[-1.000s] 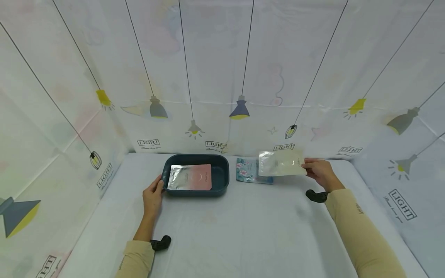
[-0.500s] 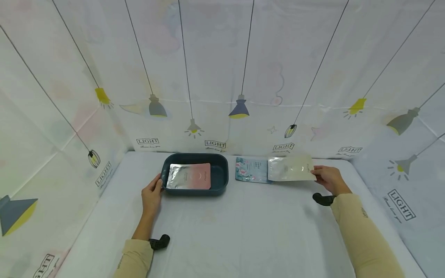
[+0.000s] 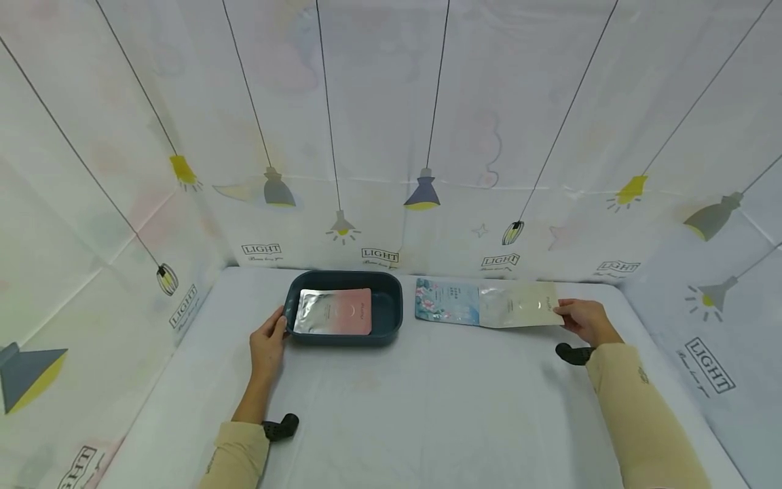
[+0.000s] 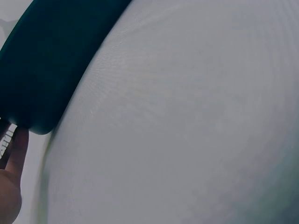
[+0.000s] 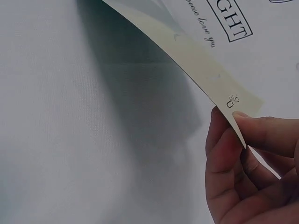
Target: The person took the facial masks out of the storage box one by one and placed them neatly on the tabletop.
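My left hand rests against the left end of a dark teal tray. In the left wrist view, straight fingers touch the tray's outer wall. A silver-and-pink sheet mask packet lies inside the tray, toward its left. My right hand pinches the right edge of a silver-and-cream sheet mask packet between thumb and fingers. In the right wrist view this packet bends, its held edge raised above the table. Its left end meets or overlaps a blue floral packet; which, I cannot tell.
Everything stands on a white-covered table, near its back edge. A white cloth backdrop printed with hanging lamps rises behind and at both sides. Black wrist mounts sit on both forearms.
My right hand has moved right and toward me, lowering the cream packet, so more of the blue floral packet shows. The left hand and tray have stayed put.
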`<action>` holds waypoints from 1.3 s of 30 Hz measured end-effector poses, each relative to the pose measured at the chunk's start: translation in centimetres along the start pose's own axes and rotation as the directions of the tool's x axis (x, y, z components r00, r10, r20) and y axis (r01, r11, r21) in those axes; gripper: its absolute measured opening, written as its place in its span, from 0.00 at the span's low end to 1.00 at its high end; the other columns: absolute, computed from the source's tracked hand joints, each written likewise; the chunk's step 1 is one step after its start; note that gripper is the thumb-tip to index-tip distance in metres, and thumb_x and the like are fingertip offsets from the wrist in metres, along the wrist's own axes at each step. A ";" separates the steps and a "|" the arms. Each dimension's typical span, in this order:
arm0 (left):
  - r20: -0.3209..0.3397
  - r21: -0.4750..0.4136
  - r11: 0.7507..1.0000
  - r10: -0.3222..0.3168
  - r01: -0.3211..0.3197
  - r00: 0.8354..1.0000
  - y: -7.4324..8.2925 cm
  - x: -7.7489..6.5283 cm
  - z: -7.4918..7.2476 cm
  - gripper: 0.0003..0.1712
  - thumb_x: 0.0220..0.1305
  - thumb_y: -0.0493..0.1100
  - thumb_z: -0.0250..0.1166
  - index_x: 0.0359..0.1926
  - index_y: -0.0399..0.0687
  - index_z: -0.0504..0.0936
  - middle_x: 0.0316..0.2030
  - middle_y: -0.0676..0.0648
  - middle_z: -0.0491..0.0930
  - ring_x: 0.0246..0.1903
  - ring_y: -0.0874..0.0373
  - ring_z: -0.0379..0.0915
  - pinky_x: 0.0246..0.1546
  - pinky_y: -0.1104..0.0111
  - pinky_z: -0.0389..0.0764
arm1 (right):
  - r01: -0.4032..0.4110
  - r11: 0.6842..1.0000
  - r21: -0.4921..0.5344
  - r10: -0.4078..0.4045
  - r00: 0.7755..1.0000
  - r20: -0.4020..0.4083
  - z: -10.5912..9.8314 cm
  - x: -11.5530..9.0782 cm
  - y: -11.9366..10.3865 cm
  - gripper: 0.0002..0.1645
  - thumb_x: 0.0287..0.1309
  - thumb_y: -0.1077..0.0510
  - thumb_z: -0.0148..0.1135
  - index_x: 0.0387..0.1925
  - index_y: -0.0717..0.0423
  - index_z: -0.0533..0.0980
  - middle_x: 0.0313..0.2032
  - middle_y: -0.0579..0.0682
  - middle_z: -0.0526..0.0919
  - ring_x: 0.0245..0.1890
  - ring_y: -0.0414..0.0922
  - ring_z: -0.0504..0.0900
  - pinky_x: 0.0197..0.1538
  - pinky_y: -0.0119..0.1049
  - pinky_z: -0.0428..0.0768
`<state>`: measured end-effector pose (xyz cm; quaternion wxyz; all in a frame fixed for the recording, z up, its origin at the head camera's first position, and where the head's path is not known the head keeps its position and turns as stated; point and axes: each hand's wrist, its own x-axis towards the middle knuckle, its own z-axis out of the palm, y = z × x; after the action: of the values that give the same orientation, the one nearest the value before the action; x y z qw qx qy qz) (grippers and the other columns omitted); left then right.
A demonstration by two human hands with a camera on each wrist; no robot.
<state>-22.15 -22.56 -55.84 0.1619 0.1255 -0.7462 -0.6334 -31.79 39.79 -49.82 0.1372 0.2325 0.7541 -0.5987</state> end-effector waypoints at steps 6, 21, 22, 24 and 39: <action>0.003 0.001 1.000 0.004 -0.004 1.000 0.2 -0.1 0.1 0.25 0.75 0.47 0.53 0.66 0.40 0.71 0.65 0.40 0.73 0.59 0.48 0.75 0.46 0.83 0.79 | 0.024 0.997 -0.078 -0.029 0.998 -0.058 0.1 0.6 0.4 0.30 0.64 0.65 0.58 0.66 0.70 0.64 0.23 0.34 0.78 0.29 0.34 0.80 0.37 0.32 0.85; 0.012 -0.014 1.000 0.019 -0.019 1.000 0.2 -0.1 0.0 0.25 0.75 0.47 0.52 0.66 0.38 0.70 0.65 0.38 0.71 0.60 0.44 0.73 0.44 0.88 0.77 | -0.008 0.971 -0.237 -0.030 0.987 -0.155 0.8 1.1 1.8 0.28 0.64 0.58 0.59 0.61 0.70 0.69 0.32 0.43 0.77 0.31 0.37 0.75 0.33 0.30 0.81; 0.008 -0.012 1.000 0.017 -0.017 1.000 0.2 -0.1 0.0 0.25 0.75 0.47 0.53 0.66 0.38 0.71 0.65 0.38 0.72 0.59 0.44 0.74 0.44 0.88 0.77 | -0.004 0.967 -0.256 -0.034 0.989 -0.143 0.7 1.1 1.9 0.29 0.65 0.58 0.58 0.61 0.71 0.69 0.33 0.45 0.77 0.32 0.38 0.75 0.34 0.31 0.81; 0.007 -0.008 1.000 0.017 -0.017 1.000 0.2 -0.1 0.0 0.25 0.75 0.47 0.53 0.66 0.39 0.71 0.65 0.39 0.72 0.59 0.45 0.74 0.44 0.87 0.78 | 0.002 0.960 -0.280 -0.040 0.991 -0.129 0.7 1.0 1.9 0.29 0.65 0.57 0.58 0.62 0.71 0.68 0.35 0.47 0.77 0.33 0.39 0.75 0.35 0.31 0.81; 0.017 0.001 1.000 0.019 -0.019 1.000 0.4 -0.2 -0.2 0.25 0.75 0.48 0.52 0.67 0.41 0.71 0.65 0.41 0.72 0.59 0.48 0.74 0.48 0.82 0.80 | 0.060 0.965 -0.254 -0.082 0.993 -0.080 1.4 0.2 0.2 0.27 0.66 0.60 0.56 0.61 0.74 0.67 0.32 0.45 0.81 0.29 0.35 0.79 0.36 0.29 0.85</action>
<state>-21.94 -22.58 -55.44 0.1612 0.1131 -0.7493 -0.6323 -31.92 38.47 -50.42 0.1098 0.2128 0.8372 -0.4917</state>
